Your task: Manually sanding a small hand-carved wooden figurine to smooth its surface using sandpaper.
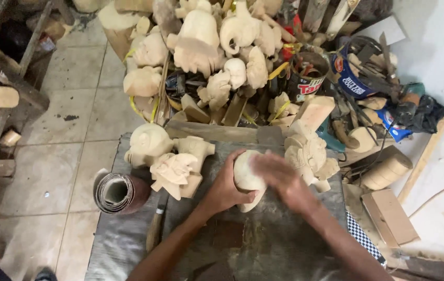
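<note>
A pale carved wooden figure [245, 177] rests on the grey work surface [128, 244]. My left hand [225, 184] grips its left side and holds it steady. My right hand [282, 177] lies over the figure's right side and is blurred by motion; whether it holds anything against the wood is hidden. Unfinished pale carvings stand close by: a round-headed one [148, 143] and an ornate one [177, 171] to the left, another ornate one [308, 153] to the right.
A roll of sandpaper [120, 192] lies at the left of the surface, a wooden-handled tool [155, 231] beside it. Behind is a heap of several carvings [201, 41], tins [310, 78] and tools. Wooden blocks [391, 216] lie right; tiled floor [65, 130] left.
</note>
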